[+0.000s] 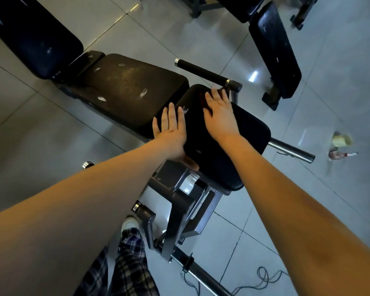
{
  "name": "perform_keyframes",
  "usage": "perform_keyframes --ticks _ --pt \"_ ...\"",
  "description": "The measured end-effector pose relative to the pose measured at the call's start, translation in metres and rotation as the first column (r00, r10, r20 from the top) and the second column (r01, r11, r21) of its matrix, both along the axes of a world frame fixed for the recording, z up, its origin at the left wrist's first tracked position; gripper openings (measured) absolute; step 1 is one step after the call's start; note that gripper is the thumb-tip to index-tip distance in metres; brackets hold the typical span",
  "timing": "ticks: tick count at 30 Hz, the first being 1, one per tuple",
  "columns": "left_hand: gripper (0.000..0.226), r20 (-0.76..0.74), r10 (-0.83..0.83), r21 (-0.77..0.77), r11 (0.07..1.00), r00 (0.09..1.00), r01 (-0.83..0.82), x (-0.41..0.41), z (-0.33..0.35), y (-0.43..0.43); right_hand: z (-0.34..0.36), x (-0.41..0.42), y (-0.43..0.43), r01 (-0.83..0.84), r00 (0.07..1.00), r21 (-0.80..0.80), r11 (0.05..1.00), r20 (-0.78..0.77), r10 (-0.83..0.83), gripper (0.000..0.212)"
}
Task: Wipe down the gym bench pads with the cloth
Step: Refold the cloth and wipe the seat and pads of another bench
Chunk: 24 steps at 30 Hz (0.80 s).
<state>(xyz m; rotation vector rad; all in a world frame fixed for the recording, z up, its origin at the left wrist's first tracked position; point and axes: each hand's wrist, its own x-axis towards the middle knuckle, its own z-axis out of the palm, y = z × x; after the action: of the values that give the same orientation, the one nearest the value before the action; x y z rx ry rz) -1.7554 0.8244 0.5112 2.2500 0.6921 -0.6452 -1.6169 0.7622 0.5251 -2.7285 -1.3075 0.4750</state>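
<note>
Right hand (219,116) lay flat, fingers spread, on far end of front pad (244,142), dark cloth (201,98) barely showing under its fingers. Left hand (171,133) flat too, braced on pad's left edge. Risk imo: cloth bunched small, bare palm smearing instead. Grimy seat pad (126,88) beyond front pad easily skipped.

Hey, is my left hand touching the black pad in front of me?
Touching. The head view shows the left hand lying flat against the left edge of the black pad, with no gap between them.
</note>
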Motion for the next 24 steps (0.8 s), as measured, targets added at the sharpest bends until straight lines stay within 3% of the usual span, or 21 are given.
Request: perform_keyframes --ticks 4,9,11,14,20,24 --pt "0.138 0.124 -0.093 0.059 0.995 0.988 0.087 -0.024 -0.011 0.010 0.012 -0.050 -0.055 -0.053 0.997 0.049 0.997 -0.062 0.056 0.050" --pt "0.096 0.079 -0.239 0.150 0.963 0.968 0.226 -0.042 -0.014 0.039 0.014 -0.092 -0.109 -0.157 0.987 0.046 0.987 -0.031 0.158 0.054" --pt "0.098 0.052 -0.221 0.123 0.969 0.974 0.214 -0.040 -0.014 0.039 0.013 -0.081 -0.106 -0.255 0.967 0.020 0.967 -0.008 0.255 0.056" --pt "0.116 -0.012 -0.069 0.049 0.996 0.998 0.069 -0.036 -0.017 0.038 0.007 -0.053 -0.076 -0.302 0.953 0.002 0.953 -0.011 0.302 0.054" --pt "0.121 -0.017 -0.004 -0.020 1.000 1.000 0.004 -0.034 -0.017 0.045 -0.018 -0.002 0.030 0.005 0.995 0.029 1.000 0.095 -0.008 0.049" --pt "0.119 -0.026 0.014 -0.052 0.999 1.000 -0.016 -0.031 -0.014 0.048 -0.022 0.002 0.047 0.086 0.991 0.018 0.996 0.103 -0.087 0.048"
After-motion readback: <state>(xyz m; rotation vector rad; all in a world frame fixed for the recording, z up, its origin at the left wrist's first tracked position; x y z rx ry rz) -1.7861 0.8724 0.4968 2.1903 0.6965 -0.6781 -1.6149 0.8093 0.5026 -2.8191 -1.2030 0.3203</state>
